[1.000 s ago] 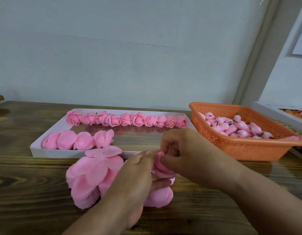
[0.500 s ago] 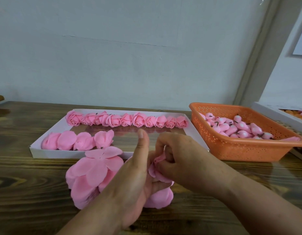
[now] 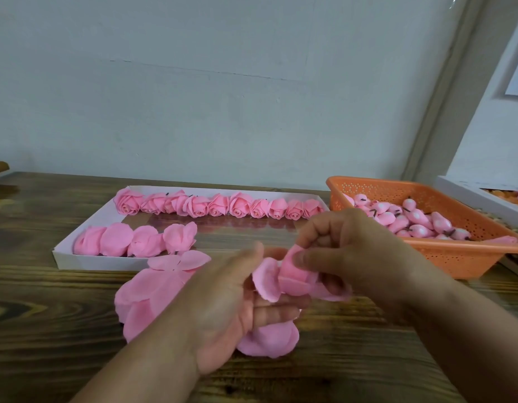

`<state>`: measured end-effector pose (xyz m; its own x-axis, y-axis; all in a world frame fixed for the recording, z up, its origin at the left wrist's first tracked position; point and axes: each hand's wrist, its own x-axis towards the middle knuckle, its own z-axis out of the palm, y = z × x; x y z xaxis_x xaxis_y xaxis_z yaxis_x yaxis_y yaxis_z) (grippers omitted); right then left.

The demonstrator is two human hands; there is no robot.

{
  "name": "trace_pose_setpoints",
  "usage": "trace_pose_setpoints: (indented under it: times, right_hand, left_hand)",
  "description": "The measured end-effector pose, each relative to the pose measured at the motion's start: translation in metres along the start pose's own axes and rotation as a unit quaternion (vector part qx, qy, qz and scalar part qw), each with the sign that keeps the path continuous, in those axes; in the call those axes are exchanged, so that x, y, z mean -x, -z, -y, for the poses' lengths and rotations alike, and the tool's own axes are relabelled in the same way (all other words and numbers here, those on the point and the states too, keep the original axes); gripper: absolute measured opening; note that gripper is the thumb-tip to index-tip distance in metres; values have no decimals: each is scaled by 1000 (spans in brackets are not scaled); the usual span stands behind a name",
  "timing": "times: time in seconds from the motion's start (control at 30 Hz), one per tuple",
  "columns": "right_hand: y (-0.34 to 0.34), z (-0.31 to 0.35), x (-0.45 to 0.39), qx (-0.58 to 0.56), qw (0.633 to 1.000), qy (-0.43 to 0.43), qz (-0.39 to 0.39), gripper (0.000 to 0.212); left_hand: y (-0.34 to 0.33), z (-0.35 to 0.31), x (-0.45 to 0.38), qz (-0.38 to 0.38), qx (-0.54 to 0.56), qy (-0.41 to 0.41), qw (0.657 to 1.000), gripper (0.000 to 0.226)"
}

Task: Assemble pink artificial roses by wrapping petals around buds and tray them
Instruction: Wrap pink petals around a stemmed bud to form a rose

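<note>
While I watch through the head camera, the half-wrapped rose (image 3: 292, 276) sits between my hands, above the worktop (image 3: 48, 315) and in front of the white tray (image 3: 86, 261). My left hand (image 3: 237, 309) cradles its loose petals from below; my right hand (image 3: 347, 251) pinches the inner petal round the bud. Both are equally close. I judge the bud's axis roughly upright, though fingers hide it.

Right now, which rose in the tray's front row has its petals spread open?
The rightmost rose in the front row of the tray: its petals flare outward, while the three to its left look closed and rounded.
</note>
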<state>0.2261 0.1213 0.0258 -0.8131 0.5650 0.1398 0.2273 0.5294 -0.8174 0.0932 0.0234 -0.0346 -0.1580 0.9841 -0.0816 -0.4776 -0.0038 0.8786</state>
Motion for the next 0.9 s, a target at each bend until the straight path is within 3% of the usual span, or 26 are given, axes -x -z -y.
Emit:
trace_pose_setpoints:
  times: [0.17,0.37,0.67,0.9]
  right_hand:
    - [6,-3,-1,-93,995,-11,16,20]
    - [14,-5,0,-106,994,-5,-15,19]
    - [18,-2,3,-142,990,7,-22,21]
    - [21,2,11,-120,992,11,45,12]
  left_hand:
    - [-4,-5,3,-14,43,23,999,22]
    - [-3,-6,1,15,179,50,982,38]
    - [-3,-5,4,26,-6,-64,998,25]
    - [7,-9,5,107,-41,-57,992,9]
